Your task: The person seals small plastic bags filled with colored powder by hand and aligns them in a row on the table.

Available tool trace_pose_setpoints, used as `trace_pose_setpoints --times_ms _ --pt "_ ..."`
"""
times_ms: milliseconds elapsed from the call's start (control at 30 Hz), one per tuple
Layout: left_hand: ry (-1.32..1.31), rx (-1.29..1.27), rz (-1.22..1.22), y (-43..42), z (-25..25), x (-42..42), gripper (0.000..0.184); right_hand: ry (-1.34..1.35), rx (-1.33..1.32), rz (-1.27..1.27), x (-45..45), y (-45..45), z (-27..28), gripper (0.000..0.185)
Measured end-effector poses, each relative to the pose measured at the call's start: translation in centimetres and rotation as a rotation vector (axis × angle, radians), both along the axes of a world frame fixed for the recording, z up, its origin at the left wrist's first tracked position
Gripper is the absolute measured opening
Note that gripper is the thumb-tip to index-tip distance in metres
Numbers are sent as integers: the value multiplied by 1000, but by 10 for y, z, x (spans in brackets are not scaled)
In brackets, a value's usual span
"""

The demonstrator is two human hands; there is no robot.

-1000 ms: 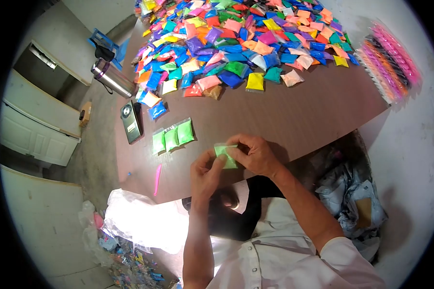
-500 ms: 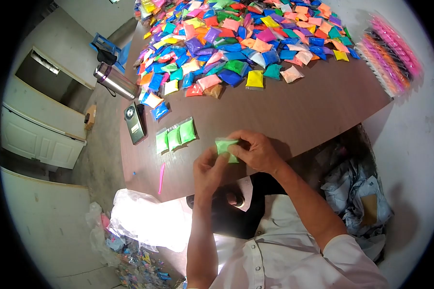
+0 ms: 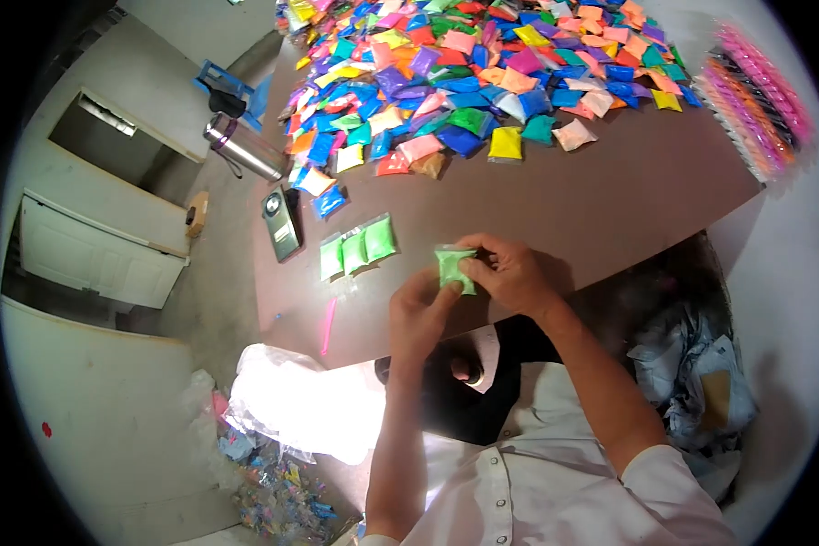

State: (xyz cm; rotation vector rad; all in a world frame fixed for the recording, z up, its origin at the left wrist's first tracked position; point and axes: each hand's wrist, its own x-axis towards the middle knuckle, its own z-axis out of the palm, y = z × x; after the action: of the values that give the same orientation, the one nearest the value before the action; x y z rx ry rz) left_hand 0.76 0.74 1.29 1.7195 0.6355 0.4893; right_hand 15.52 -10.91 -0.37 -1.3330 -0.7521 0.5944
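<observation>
A small clear packet of light green clay-like filling [image 3: 454, 265] is pinched between my two hands above the table's near edge. My left hand [image 3: 420, 309] grips its lower left side with thumb and fingers. On the upper right side, my right hand [image 3: 511, 271] has its thumb on the front and its fingers behind. Left of my hands, three similar green packets [image 3: 355, 247] lie side by side on the brown table [image 3: 555, 200]. Closer to the near edge lies a thin pink plastic stick [image 3: 328, 326].
A wide heap of colourful packets [image 3: 464, 100] covers the far table. On the left are a phone [image 3: 281, 225] and a steel flask [image 3: 246, 147]. Bundled twisted pink, orange and black items [image 3: 755, 105] lie at right. White plastic bags [image 3: 291, 400] sit by my lap.
The whole view has shifted, so everything sits further right in the picture. Both hands still hold the green packet, with only slight finger movement.
</observation>
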Motion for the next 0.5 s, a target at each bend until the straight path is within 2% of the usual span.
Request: trace_pose_setpoints --times_ms 67,200,267,333,367,400,433,467,500 --pt "-10 29 5 -2 3 -2 32 11 9 7 1 0 1 26" --pt "128 137 71 -13 26 -12 32 -15 -54 77 0 -2 4 27" --pt "97 153 204 -10 19 -29 36 -44 -84 77 -1 -2 5 28" --pt "133 242 268 -4 38 -49 33 -312 -136 29 0 -2 7 32" --pt "173 494 339 14 17 -64 32 -309 -132 28 0 -1 7 32" --pt "296 818 341 29 17 -75 30 -436 -99 9 0 0 6 35" --pt "295 937 376 41 13 -85 30 -561 -64 -11 0 1 6 38" --pt "294 1054 410 49 9 -95 31 -558 -62 -12 -1 1 8 38" --pt "297 1057 409 51 10 -103 31 -544 -133 13 -2 -1 13 38"
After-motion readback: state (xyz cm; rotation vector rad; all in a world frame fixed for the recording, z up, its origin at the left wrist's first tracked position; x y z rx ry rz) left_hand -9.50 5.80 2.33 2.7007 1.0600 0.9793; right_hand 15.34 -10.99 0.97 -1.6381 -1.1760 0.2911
